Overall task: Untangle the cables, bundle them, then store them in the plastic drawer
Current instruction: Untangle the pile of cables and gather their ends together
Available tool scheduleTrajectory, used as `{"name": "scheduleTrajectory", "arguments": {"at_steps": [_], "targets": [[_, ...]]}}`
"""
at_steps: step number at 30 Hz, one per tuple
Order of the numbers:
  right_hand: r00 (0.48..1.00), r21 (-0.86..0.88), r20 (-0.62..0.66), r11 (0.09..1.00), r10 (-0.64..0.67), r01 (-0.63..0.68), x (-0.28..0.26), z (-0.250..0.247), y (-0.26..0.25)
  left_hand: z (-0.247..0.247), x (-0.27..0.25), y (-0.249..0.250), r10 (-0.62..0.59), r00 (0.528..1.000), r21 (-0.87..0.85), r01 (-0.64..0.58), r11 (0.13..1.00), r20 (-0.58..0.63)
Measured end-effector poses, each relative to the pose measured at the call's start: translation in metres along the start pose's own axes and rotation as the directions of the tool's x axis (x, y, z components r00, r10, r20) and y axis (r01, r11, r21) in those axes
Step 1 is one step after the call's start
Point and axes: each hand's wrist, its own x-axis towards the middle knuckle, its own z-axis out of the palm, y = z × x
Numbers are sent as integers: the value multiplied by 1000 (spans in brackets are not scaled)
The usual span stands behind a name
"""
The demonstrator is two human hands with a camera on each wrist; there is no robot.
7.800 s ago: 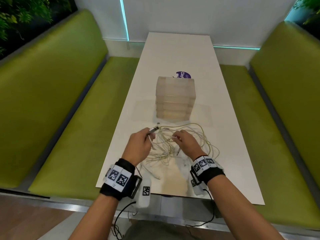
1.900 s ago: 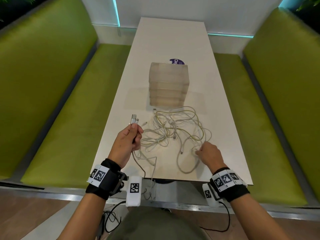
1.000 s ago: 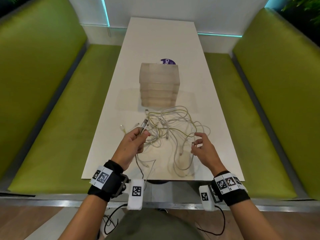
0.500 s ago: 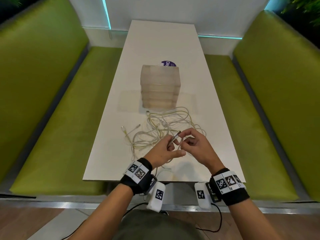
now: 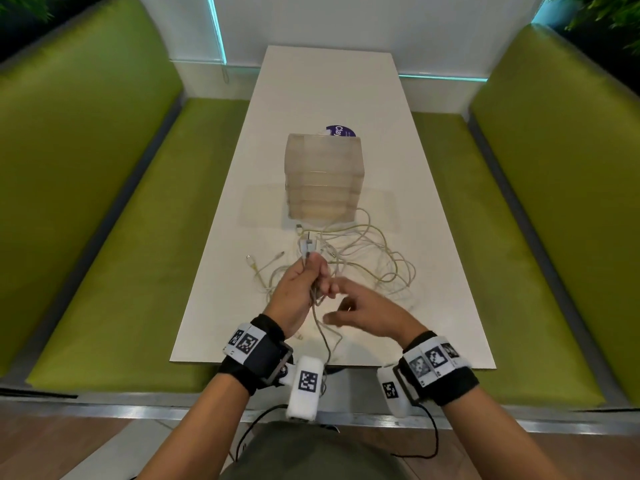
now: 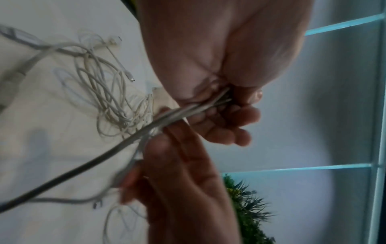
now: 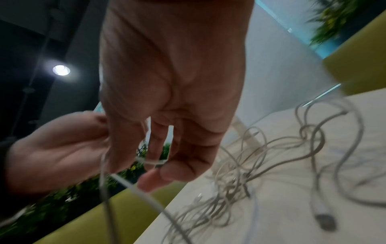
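A tangle of white cables (image 5: 367, 258) lies on the white table (image 5: 329, 84) in front of the frosted plastic drawer unit (image 5: 323, 178). My left hand (image 5: 320, 282) is raised over the near side of the tangle. It grips several cable strands (image 6: 188, 113) in its fist, with plug ends (image 5: 306, 247) sticking up above it. My right hand (image 5: 334, 303) is just to its right and lower, blurred, with fingers spread and fairly straight. In the right wrist view a strand (image 7: 152, 162) crosses the right hand's fingers (image 7: 188, 165). One strand (image 5: 322, 334) hangs from the left fist over the table's near edge.
A purple round sticker (image 5: 341, 130) shows behind the drawer unit. Green bench seats (image 5: 114, 237) (image 5: 519, 237) run along both long sides of the table. Loose plugs (image 5: 250, 259) lie left of the tangle.
The left hand has lifted the plug ends upright and moved left. The right hand has come off the plug and dropped back beside and below the left hand.
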Motion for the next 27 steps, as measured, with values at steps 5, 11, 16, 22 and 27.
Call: {"name": "scheduleTrajectory", "arguments": {"at_steps": [5,11,16,22,27], "targets": [[999,-52,43,999,-12,14,21,13,-1,-5,-9,24,18,1000,-135,-19,991,-4],[979,-115,-196,993,-55,33,39,-21,20,-47,-21,60,141,975,-208,-176,962,-171],[969,15,-238,997,-69,75,43,-30,17,-75,-21,49,125,963,-195,-173,965,-237],[961,133,-231,974,-151,185,42,-13,-21,-51,-6,2,24,971,150,13,989,-239],[938,44,-318,986,-139,161,45,-8,-32,-27,-1,-3,24,976,97,-3,995,-218]]}}
